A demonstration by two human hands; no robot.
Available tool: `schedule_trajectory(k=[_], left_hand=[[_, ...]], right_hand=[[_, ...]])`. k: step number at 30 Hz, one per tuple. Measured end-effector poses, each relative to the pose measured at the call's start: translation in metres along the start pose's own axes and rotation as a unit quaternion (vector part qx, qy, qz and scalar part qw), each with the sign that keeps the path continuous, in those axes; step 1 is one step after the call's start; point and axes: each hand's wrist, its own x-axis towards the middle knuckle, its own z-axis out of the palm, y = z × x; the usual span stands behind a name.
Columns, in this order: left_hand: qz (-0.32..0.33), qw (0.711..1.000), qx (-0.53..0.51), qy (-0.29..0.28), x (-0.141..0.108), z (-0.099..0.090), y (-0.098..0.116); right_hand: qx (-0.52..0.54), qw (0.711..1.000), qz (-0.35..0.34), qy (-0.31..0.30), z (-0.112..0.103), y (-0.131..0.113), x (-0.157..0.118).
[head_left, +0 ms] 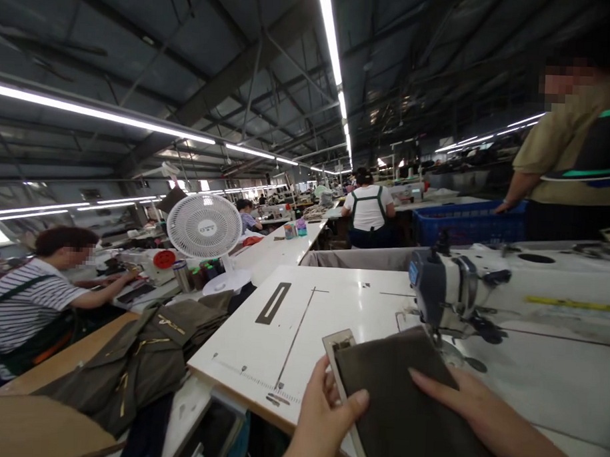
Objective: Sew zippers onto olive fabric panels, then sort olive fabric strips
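Observation:
A dark olive-brown piece of fabric (394, 391) is held up at the front edge of the white sewing table (342, 303). Along its left side shows a pale, stiff-looking strip (337, 339); I cannot tell whether it is card, plastic or lining. My left hand (323, 412) grips this left edge, thumb on top and fingers curled behind. On the right, my right hand (472, 401) holds the other side, its thumb lying on the fabric and its other fingers mostly hidden. Just beyond the fabric stands the sewing machine head (430, 286).
Olive garment pieces with yellow zips (155, 343) lie heaped at left, near a white fan (205, 228). A person in stripes (27, 305) sewing sits left; another sits ahead (368, 207). At right, a standing person (578, 151) touches a blue crate (460, 220).

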Motion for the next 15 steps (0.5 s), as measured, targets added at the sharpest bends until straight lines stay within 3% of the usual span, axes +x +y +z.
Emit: schedule_trajectory(k=[1, 3, 5, 7, 9, 12, 15], left_hand=[[-0.021, 0.999, -0.010, -0.029, 0.004, 0.000, -0.004], [-0.052, 0.997, -0.008, -0.050, 0.010, -0.003, -0.010], [-0.057, 0.998, 0.008, -0.024, 0.013, -0.008, -0.014], [-0.062, 0.998, 0.018, 0.002, 0.014, -0.014, -0.018], [-0.076, 0.997, 0.015, 0.016, 0.013, -0.018, -0.021], [-0.094, 0.995, -0.001, 0.024, 0.010, -0.020, -0.025], [-0.101, 0.994, -0.011, 0.038, 0.008, -0.023, -0.024]], right_hand=[[-0.010, 1.000, -0.023, -0.004, -0.001, 0.001, 0.006], [-0.078, 0.988, -0.113, 0.073, -0.011, 0.007, 0.017], [-0.187, 0.940, -0.198, 0.206, -0.025, 0.016, 0.021], [-0.287, 0.891, -0.223, 0.273, -0.035, 0.026, 0.018], [-0.345, 0.888, -0.194, 0.235, -0.037, 0.037, 0.012], [-0.350, 0.912, -0.152, 0.154, -0.025, 0.045, 0.005], [-0.327, 0.915, -0.182, 0.150, -0.013, 0.041, 0.002]])
